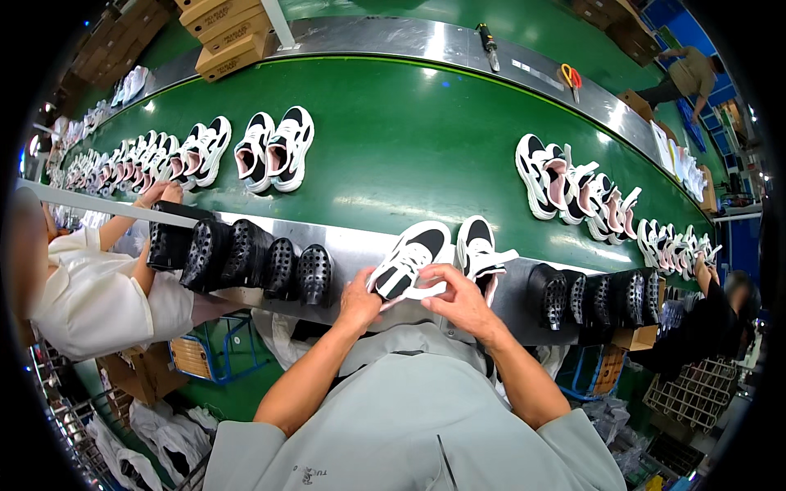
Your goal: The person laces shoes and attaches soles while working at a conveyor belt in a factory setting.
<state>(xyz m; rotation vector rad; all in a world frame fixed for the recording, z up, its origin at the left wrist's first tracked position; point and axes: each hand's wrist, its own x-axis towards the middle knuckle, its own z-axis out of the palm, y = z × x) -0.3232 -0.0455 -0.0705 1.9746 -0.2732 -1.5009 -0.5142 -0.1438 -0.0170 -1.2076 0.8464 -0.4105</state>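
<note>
A black and white sneaker (pixel 416 250) is in front of me at the near edge of the green belt, toe pointing away. My left hand (pixel 359 303) is closed round its heel end on the left side. On the other side, my right hand (pixel 460 301) pinches the white strap (pixel 427 291) of this shoe between thumb and fingers. Close by on the right lies a second sneaker (pixel 476 245) of the same kind, its white strap sticking out sideways. The inside of the held shoe is mostly hidden by the strap and my fingers.
Black perforated shoe forms (pixel 246 254) line the metal ledge at left, with more forms (pixel 602 296) at right. Sneaker pairs (pixel 276 151) stand along the green belt (pixel 393 147). Orange-handled scissors (pixel 571 80) lie on the far rail. Co-workers are on both sides.
</note>
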